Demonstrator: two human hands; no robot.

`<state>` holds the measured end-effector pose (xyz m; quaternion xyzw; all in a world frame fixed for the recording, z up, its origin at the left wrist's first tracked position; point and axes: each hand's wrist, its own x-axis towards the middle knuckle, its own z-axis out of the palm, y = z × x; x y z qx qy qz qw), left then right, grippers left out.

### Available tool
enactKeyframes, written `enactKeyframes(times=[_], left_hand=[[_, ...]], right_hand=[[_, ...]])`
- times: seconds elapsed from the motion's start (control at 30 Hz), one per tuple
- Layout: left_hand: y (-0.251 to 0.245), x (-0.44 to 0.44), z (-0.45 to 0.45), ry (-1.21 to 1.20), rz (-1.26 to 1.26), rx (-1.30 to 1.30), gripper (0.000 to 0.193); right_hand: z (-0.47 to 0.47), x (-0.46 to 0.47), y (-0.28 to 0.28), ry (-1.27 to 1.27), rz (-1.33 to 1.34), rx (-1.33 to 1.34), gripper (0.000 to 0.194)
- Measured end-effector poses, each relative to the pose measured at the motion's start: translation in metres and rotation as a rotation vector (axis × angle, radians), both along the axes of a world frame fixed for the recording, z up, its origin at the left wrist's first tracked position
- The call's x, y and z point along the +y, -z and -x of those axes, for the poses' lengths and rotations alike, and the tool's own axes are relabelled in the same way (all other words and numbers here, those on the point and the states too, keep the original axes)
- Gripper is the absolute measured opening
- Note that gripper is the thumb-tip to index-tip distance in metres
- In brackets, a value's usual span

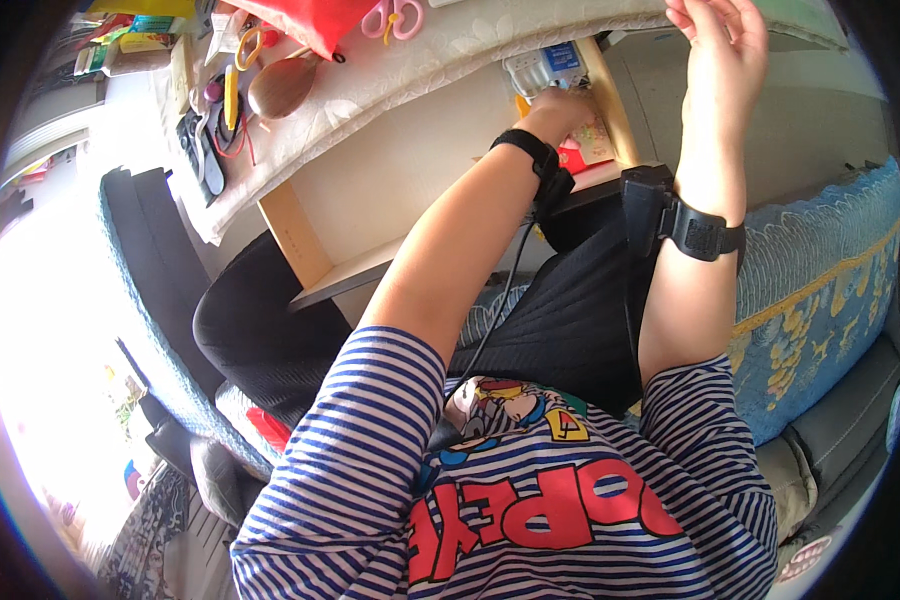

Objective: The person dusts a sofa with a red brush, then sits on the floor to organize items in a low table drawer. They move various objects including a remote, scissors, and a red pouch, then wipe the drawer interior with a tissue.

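Note:
My left hand [562,112] reaches down into the right end of a pulled-out wooden drawer [390,165]. Its fingers are turned away, so I cannot see whether they hold anything. Around it in the drawer lie a white power strip [526,73], a blue packet [562,58] bearing writing, and a red paper item [583,159]. My right hand [727,45] is raised beyond the drawer's right side, partly cut off by the top of the picture. Its fingers are loosely apart, with nothing visible in them. Each forearm wears a black strap with a device.
Above the drawer, a table with a pale patterned tablecloth [390,79] carries a wooden spoon [285,88], pink-handled scissors [394,19], a red bag [315,19], a yellow cutter [231,97] and a jar [139,54]. A blue patterned seat cover [817,315] is at right. A black cable [506,292] hangs from my left wrist.

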<state>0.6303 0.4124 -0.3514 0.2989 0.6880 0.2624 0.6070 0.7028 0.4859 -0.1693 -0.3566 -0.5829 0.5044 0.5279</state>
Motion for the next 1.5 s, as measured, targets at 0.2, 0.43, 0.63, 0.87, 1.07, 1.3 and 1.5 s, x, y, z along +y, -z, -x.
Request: enactKeyframes(times=[0.2,0.43,0.63,0.87,1.07,1.3,1.5], left_hand=[[-0.044,-0.037,0.044,0.031,0.045,-0.253,0.038],[-0.060,-0.199,0.153,-0.374,-0.147,-0.375,0.046],[0.003,-0.327,0.226,-0.784,0.173,-0.063,0.039],[0.029,-0.365,0.236,-0.759,0.108,0.029,0.041],[0.070,-0.365,0.256,-0.711,-0.205,0.090,0.045],[0.048,-0.343,0.257,-0.955,-0.367,-0.381,0.041],[0.036,-0.336,0.261,-0.973,-0.449,-0.641,0.039]], right_hand=[[-0.002,0.008,0.006,-0.007,0.078,0.001,0.020],[-0.003,0.008,0.008,-0.089,0.125,-0.012,0.014],[0.011,-0.006,-0.001,-0.125,0.144,-0.066,0.010],[0.019,-0.005,0.008,-0.149,0.065,-0.191,0.009],[0.018,0.000,0.017,-0.172,0.098,-0.183,0.010],[0.013,-0.008,0.008,-0.221,0.077,-0.169,0.011],[0.014,-0.011,0.008,-0.235,0.087,-0.137,0.011]])
